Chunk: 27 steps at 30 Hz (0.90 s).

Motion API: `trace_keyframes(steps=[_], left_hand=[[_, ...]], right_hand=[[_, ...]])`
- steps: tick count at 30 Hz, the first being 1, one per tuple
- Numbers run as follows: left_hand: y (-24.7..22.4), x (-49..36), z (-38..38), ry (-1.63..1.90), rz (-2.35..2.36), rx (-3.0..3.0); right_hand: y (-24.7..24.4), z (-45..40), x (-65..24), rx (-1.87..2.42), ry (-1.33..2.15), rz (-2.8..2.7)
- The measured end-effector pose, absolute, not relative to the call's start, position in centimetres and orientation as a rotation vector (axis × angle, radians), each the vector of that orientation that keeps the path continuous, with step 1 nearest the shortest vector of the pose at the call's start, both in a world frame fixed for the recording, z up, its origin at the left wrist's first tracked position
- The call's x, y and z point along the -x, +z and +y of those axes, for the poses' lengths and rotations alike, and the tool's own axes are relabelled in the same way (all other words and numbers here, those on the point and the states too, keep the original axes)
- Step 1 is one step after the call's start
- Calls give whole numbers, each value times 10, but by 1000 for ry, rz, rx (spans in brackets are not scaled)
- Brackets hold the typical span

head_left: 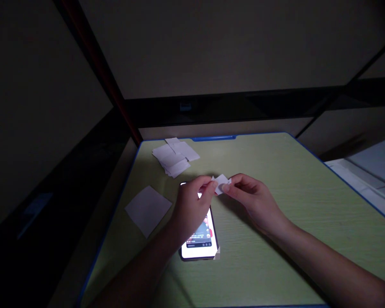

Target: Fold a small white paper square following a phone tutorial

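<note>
Between my two hands is a small folded piece of white paper [222, 183], held just above the table. My left hand [194, 201] pinches its left side between thumb and fingers. On its right side, the thumb and fingers of my right hand [255, 196] are closed on it too. Under my left hand and wrist lies a phone [199, 252] with its screen lit, partly covered by that hand. A square sheet of white paper [148, 210] lies flat to the left of the phone.
A loose pile of white paper pieces [170, 158] lies at the back left of the light green table [276, 171], which has a blue edge. A dark wall stands behind it. Pale, flat-looking items [375, 167] are beyond the table's right edge.
</note>
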<state>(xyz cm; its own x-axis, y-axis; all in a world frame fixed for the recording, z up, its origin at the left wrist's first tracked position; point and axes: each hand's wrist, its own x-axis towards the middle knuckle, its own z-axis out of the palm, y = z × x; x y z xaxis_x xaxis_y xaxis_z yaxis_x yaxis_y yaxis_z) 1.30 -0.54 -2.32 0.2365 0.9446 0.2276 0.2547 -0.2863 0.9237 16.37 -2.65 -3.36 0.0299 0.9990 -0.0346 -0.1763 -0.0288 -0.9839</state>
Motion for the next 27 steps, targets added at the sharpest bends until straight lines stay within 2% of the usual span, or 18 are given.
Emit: trace_keyframes(steps=[17,27], left_hand=[[-21,-11,-7,1042,1199,-1836],[-23,-13,-5,1097,1188,-1618]], right_hand=[[-31,-26,-161,1144,1295,-1046],[-37,-21,-166,1089,1331,-1079]])
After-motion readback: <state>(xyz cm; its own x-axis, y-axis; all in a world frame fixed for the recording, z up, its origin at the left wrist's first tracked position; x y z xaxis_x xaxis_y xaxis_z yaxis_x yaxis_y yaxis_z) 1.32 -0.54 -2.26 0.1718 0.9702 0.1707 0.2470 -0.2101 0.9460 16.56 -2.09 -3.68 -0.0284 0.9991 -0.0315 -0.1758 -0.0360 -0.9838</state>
